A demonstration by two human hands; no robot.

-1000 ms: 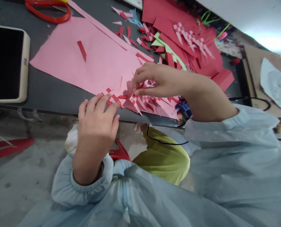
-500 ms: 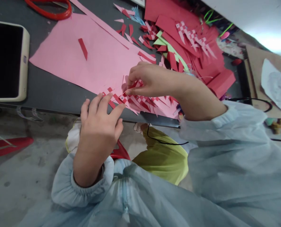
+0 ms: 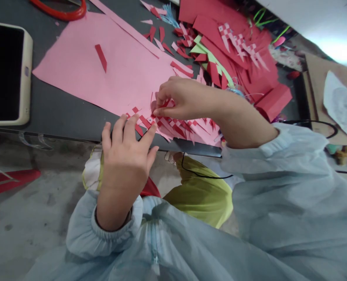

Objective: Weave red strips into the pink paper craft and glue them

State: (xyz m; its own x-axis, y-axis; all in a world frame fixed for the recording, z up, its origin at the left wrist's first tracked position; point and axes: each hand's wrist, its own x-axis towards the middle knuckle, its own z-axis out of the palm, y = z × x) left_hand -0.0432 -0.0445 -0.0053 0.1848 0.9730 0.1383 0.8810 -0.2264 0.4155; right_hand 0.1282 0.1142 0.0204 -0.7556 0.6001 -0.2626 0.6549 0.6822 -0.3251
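Observation:
My left hand (image 3: 126, 152) lies with its fingers spread at the table's front edge, fingertips on a small woven red-and-pink paper piece (image 3: 140, 117). Just right of it, my right hand (image 3: 176, 98) is closed in a pinch over the same spot. What sits between its thumb and forefinger is too small to make out. Under and beside the right hand, several woven paper pieces (image 3: 176, 127) with pointed tails lie in a row. A large pink paper sheet (image 3: 126, 58) spreads beneath, with a single red paper strip (image 3: 101, 58) on it.
A phone (image 3: 29, 78) lies at the left, and red-handled scissors (image 3: 59, 15) rest at the top left. Red paper sheets (image 3: 220, 50) are piled at the back right, with more woven pieces (image 3: 239, 45) on top. Paper scraps (image 3: 161, 33) are scattered at the back.
My left hand has shifted slightly right, its thumb now farther out from the forefinger. My right hand stays pinched at nearly the same place. The view has moved a little.

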